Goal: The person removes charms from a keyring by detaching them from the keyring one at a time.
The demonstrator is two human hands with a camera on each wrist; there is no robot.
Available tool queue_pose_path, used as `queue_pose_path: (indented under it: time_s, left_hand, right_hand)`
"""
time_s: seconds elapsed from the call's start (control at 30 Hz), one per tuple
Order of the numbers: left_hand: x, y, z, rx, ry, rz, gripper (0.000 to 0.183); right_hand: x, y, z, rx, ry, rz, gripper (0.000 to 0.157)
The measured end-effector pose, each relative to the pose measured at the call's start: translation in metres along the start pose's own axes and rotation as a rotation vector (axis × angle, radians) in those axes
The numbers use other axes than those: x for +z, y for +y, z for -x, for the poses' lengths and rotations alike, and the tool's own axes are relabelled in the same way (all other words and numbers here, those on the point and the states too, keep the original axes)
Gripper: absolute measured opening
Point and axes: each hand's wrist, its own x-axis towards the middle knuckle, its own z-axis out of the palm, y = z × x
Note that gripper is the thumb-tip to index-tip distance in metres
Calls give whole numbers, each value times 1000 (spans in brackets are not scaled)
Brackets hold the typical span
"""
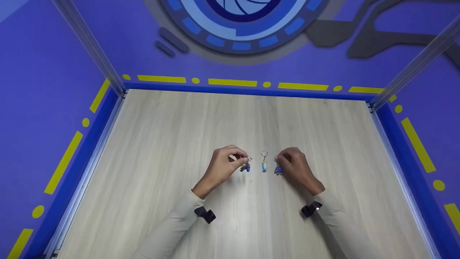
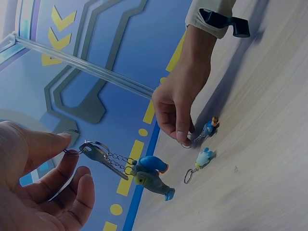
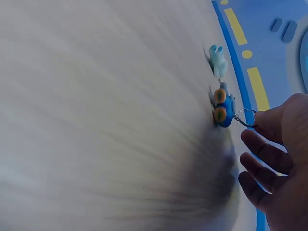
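Observation:
Between thumb and forefinger, my left hand (image 1: 223, 163) pinches a key ring (image 2: 72, 152) held up off the table. From it hang a small metal key (image 2: 98, 155) and two figure charms on short chains, a blue one (image 2: 152, 164) and a grey-green one (image 2: 155, 182) with a blue end. My right hand (image 1: 297, 166) pinches the metal ring of a dark blue figure keychain (image 3: 225, 108), whose orange-footed figure is low at the tabletop. Between both hands a light blue figure keychain (image 1: 264, 166) lies on the wood, its ring (image 1: 264, 153) pointing away from me.
The pale wooden tabletop (image 1: 230, 122) extends around the hands. Blue panels with yellow marks (image 1: 233, 82) wall it at the back and both sides, with metal posts (image 1: 90, 43) at the corners. Each sleeve carries a small black wrist camera (image 1: 205, 214).

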Motion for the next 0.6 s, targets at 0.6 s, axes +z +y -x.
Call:
queue_pose_path:
  time_s: [0.6]
  left_hand:
    - [0, 3, 0, 15, -2, -21, 4]
  right_hand:
    - [14, 13, -15, -21, 29, 50, 7]
